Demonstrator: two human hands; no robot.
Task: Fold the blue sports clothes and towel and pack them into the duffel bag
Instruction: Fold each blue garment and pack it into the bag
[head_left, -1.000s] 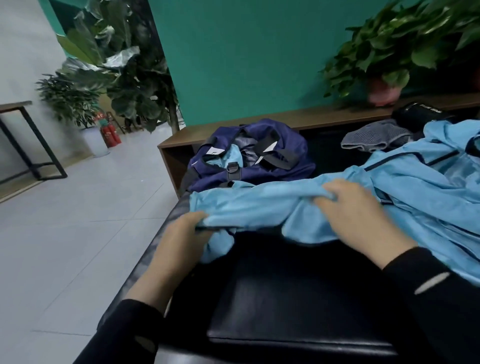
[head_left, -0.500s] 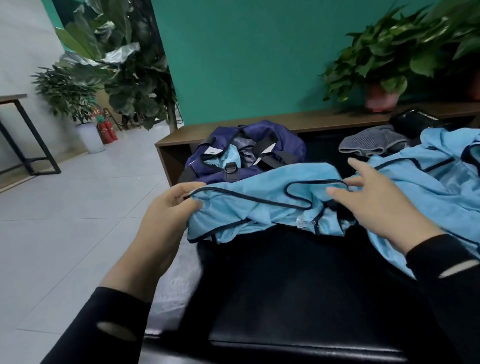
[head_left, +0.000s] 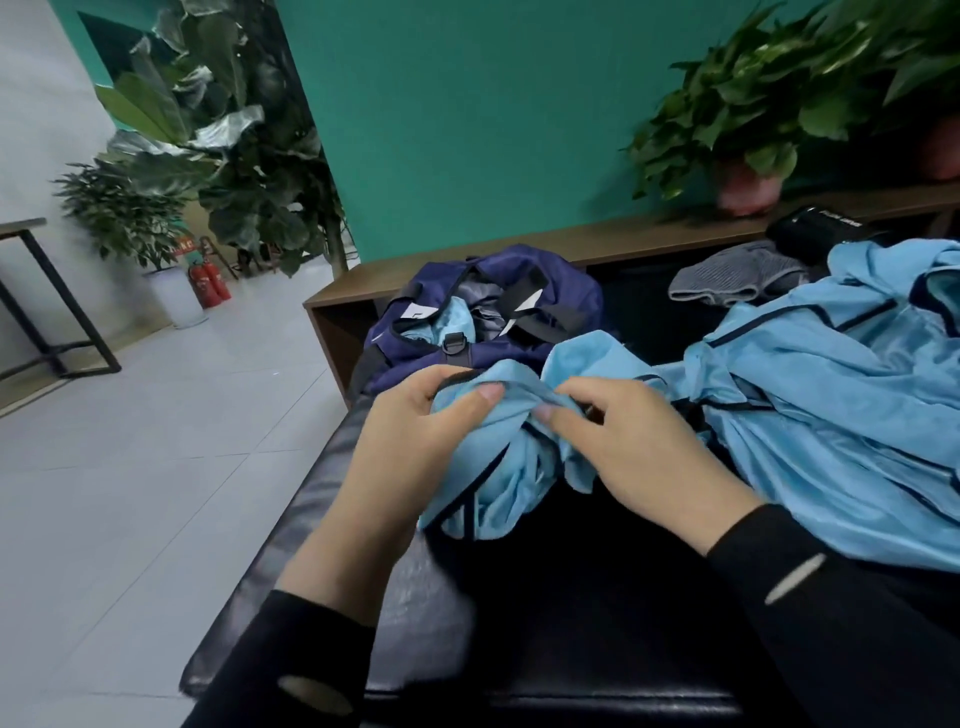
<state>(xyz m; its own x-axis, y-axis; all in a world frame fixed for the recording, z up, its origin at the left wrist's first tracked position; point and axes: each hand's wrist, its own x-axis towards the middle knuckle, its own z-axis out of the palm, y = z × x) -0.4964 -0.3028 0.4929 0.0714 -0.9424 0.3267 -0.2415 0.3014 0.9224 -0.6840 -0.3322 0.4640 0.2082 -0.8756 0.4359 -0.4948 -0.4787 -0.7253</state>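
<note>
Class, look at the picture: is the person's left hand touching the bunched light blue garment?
Touching. The head view shows the left hand gripping the bunched light blue garment, its thumb pressed onto the cloth.

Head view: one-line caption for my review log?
Both hands, left hand and right hand, bunch a light blue garment over the black bench, navy duffel bag open behind.

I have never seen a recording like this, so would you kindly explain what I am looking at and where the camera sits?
There is no machine: a person wears a wide-angle camera on the head, looking down at their own hands. The left hand and right hand both grip a bunched light blue garment over a black padded bench. Beyond lies an open navy duffel bag; to the right, a light blue jacket and a grey folded cloth.
</note>
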